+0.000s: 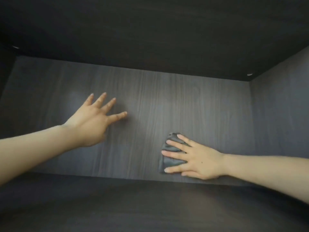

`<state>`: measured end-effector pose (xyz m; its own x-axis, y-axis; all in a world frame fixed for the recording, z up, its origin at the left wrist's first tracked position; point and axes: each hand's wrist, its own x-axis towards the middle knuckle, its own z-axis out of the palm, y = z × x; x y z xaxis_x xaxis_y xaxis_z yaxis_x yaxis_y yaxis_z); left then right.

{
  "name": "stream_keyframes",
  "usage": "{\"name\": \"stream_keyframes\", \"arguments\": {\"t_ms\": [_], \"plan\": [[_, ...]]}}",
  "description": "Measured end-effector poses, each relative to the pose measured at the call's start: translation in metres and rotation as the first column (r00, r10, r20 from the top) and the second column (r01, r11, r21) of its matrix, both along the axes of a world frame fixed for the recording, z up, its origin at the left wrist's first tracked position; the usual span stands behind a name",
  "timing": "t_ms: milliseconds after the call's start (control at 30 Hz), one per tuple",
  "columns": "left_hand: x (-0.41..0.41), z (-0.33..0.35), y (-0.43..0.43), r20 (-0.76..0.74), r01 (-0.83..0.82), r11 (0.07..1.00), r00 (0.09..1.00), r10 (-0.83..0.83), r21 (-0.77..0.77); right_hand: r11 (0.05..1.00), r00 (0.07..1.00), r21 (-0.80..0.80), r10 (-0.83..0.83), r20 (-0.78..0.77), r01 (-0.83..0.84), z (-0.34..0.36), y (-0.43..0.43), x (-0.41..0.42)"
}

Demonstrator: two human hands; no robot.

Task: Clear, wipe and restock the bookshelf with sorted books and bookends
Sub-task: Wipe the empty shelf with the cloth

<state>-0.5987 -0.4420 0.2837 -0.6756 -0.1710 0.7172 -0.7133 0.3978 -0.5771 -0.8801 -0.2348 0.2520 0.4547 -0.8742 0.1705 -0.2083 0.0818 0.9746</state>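
Dark wood-grain bookshelf (275,114) compartment, grey cloth (170,162) pressed against its back panel (167,101).
Right hand (195,159) flat over the cloth, fingers straight and spread, pressing rather than gripping, cloth edges showing past the fingertips. Left hand (93,121) well apart on the other side and higher, fingers splayed wide against the panel, holding nothing. Shelf board (150,206) just below the right hand.
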Motion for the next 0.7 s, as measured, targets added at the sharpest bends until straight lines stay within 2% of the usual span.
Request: {"name": "stream_keyframes", "arguments": {"t_ms": [67, 100, 133, 200, 267, 300, 400, 500, 600, 700], "plan": [[-0.013, 0.012, 0.02, -0.016, 0.094, 0.995, 0.995, -0.094, 0.018, 0.982, 0.997, 0.178, -0.047, -0.062, 0.058, -0.001, 0.027, -0.011], [-0.021, 0.017, 0.031, -0.009, 0.135, 0.99, 0.991, -0.135, 0.031, 0.978, 0.994, 0.195, -0.056, -0.09, 0.073, 0.016, 0.035, -0.018], [-0.03, 0.021, 0.041, 0.005, 0.165, 0.985, 0.986, -0.166, 0.04, 0.988, 0.994, 0.135, -0.069, -0.09, 0.081, 0.039, 0.041, -0.025], [-0.048, 0.025, 0.057, 0.038, 0.207, 0.977, 0.977, -0.209, 0.049, 0.972, 0.99, -0.197, -0.117, 0.082, 0.131, 0.09, 0.051, -0.034], [-0.064, 0.029, 0.069, 0.063, 0.226, 0.971, 0.971, -0.231, 0.073, 0.834, 0.933, -0.483, -0.099, 0.345, 0.267, 0.129, 0.062, -0.033], [-0.071, 0.03, 0.075, 0.073, 0.227, 0.97, 0.97, -0.234, 0.091, 0.788, 0.902, -0.526, -0.083, 0.423, 0.319, 0.138, 0.064, -0.034], [-0.082, 0.035, 0.088, 0.08, 0.237, 0.964, 0.966, -0.248, 0.12, 0.724, 0.832, -0.56, -0.034, 0.554, 0.402, 0.133, 0.059, -0.031], [-0.085, 0.036, 0.092, 0.091, 0.239, 0.961, 0.963, -0.253, 0.139, 0.653, 0.71, -0.563, 0.054, 0.702, 0.507, 0.123, 0.071, -0.035], [-0.081, 0.032, 0.083, 0.082, 0.21, 0.96, 0.97, -0.228, 0.187, 0.596, 0.574, -0.522, 0.121, 0.81, 0.611, 0.109, 0.089, -0.039], [-0.074, 0.031, 0.07, 0.067, 0.191, 0.962, 0.976, -0.207, 0.193, 0.57, 0.485, -0.438, 0.077, 0.871, 0.695, 0.077, 0.094, -0.035]]}}
